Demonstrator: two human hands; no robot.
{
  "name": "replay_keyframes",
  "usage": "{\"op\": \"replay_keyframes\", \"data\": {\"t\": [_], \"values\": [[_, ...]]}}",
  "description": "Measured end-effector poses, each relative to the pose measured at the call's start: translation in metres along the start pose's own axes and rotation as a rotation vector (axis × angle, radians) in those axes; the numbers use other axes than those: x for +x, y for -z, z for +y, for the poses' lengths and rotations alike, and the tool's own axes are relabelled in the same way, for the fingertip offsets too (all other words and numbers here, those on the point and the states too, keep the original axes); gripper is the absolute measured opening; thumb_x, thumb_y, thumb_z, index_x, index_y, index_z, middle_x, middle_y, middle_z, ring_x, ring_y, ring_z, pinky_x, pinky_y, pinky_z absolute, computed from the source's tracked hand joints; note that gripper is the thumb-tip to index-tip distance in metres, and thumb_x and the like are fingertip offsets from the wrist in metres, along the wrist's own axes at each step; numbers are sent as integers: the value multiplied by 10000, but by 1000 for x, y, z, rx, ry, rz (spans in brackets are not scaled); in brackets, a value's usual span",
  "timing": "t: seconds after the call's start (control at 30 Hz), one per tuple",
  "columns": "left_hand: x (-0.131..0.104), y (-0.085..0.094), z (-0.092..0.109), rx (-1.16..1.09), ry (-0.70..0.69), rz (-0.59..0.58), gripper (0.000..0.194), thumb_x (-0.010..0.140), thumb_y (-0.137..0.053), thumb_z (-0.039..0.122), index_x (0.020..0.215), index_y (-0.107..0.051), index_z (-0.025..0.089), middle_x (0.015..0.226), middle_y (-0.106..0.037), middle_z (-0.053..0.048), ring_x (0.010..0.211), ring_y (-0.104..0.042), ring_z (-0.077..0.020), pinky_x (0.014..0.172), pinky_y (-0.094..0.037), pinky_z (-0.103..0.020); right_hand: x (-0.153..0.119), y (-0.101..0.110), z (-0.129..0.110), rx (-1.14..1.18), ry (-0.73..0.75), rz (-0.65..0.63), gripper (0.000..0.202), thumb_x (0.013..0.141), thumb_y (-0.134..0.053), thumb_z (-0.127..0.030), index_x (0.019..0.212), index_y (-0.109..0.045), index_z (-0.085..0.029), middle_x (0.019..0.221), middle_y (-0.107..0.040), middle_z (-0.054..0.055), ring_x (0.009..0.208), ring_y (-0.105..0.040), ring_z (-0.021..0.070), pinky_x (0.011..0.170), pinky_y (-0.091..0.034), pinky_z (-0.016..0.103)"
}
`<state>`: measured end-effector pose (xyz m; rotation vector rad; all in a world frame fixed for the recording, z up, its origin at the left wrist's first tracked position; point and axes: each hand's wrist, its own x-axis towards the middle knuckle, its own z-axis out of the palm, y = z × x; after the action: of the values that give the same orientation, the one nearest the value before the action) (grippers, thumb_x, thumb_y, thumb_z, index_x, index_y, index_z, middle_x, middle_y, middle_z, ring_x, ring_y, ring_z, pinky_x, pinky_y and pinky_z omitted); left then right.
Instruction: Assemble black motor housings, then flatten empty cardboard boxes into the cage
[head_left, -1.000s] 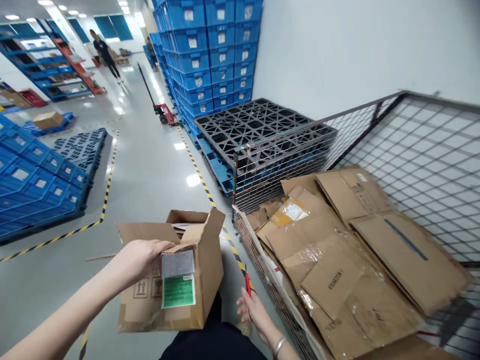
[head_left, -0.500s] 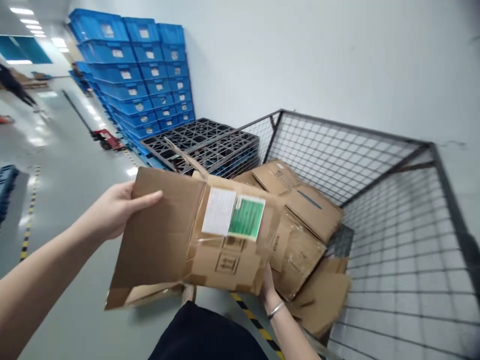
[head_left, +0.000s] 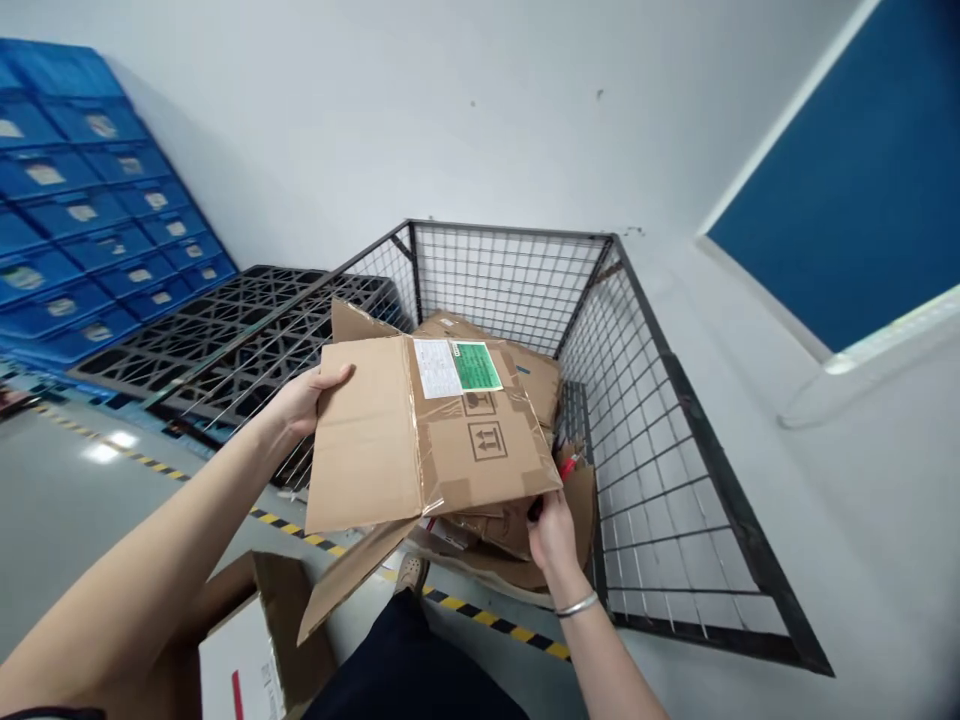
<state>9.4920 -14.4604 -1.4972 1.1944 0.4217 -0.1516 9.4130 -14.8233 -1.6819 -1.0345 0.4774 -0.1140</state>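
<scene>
An open cardboard box (head_left: 450,430) is held tilted in front of me, over the near side of a wire mesh cage (head_left: 517,285). White and green labels and printed handling marks show on its side, and its flaps hang loose. My left hand (head_left: 304,400) is closed on the left flap, thumb on top. At the lower right corner, my right hand (head_left: 553,535) grips the box, its fingers partly hidden beneath. Close to that hand show a bit of red and a dark spot, too small to name. Flattened cardboard (head_left: 536,378) lies inside the cage.
Black plastic pallets (head_left: 247,300) stand left of the cage, with stacked blue crates (head_left: 82,190) behind. Another open carton (head_left: 281,600) with a white box inside sits low by my left arm. Yellow-black tape (head_left: 480,612) runs along the floor. A blue panel (head_left: 847,180) is on the right wall.
My view has swung right, bringing the blue panel and the lower carton into sight. The held box has come over the cage's near side, still in both hands.
</scene>
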Motion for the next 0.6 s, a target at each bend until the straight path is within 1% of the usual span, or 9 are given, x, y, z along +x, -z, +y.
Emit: {"op": "replay_keyframes", "data": {"t": [0.1, 0.17, 0.27, 0.33, 0.37, 0.43, 0.5, 0.57, 0.6], "values": [[70, 3, -27, 33, 80, -118, 365, 764, -723, 220, 1109, -656, 121, 923, -756, -119, 770, -733, -248, 774, -637, -396, 17, 2, 9, 11, -92, 9, 555, 819, -666, -567, 1274, -552, -270, 1162, -685, 37, 1020, -659, 216, 907, -581, 414], [121, 8, -53, 149, 107, -123, 403, 773, -728, 261, 1140, -638, 123, 977, -750, -135, 814, -733, -257, 784, -631, -399, 33, -3, 21, -32, -114, 55, 498, 841, -632, -593, 1202, -567, -256, 1105, -685, 35, 980, -652, 199, 901, -591, 421], [192, 22, -97, 352, 150, -42, 399, 796, -723, 264, 1149, -606, 121, 1019, -740, -151, 817, -730, -252, 742, -627, -382, 62, -20, 53, -131, -158, 110, 540, 857, -557, -664, 1165, -585, -222, 1254, -630, 107, 1130, -604, 238, 867, -596, 419], [229, 34, -122, 456, 181, 5, 338, 808, -713, 229, 1102, -596, 109, 1028, -735, -171, 818, -731, -245, 710, -619, -340, 82, -38, 81, -222, -177, 87, 602, 856, -505, -710, 1177, -582, -206, 1394, -540, 148, 1263, -534, 274, 841, -589, 409], [244, 42, -130, 505, 193, 17, 322, 817, -705, 225, 1092, -590, 107, 1041, -731, -181, 833, -732, -245, 708, -616, -327, 90, -48, 96, -277, -174, 74, 620, 852, -492, -723, 1174, -580, -201, 1420, -515, 158, 1287, -519, 282, 840, -581, 401], [266, 55, -136, 597, 194, 15, 349, 835, -695, 259, 1126, -577, 107, 1097, -717, -195, 911, -731, -261, 761, -614, -339, 105, -68, 124, -385, -160, 79, 631, 841, -482, -742, 1125, -584, -188, 1359, -555, 165, 1233, -562, 279, 863, -558, 384], [280, 65, -132, 674, 161, 2, 472, 839, -698, 314, 1238, -545, 113, 1229, -666, -208, 1100, -679, -301, 930, -571, -408, 116, -85, 144, -451, -142, 106, 614, 844, -462, -751, 1049, -579, -184, 1238, -618, 146, 1120, -622, 258, 896, -528, 367], [285, 69, -126, 809, 44, 28, 641, 849, -685, 348, 1396, -447, 112, 1410, -537, -234, 1330, -514, -342, 1112, -429, -477, 123, -98, 155, -495, -133, 122, 591, 856, -439, -748, 1001, -558, -188, 1132, -655, 121, 1018, -654, 244, 899, -508, 359], [285, 68, -125, 929, -64, 70, 719, 865, -661, 368, 1467, -369, 105, 1495, -435, -255, 1416, -400, -362, 1166, -344, -511, 125, -102, 158, -524, -128, 124, 577, 863, -435, -741, 988, -549, -190, 1087, -667, 112, 986, -658, 243, 895, -498, 359]]}}
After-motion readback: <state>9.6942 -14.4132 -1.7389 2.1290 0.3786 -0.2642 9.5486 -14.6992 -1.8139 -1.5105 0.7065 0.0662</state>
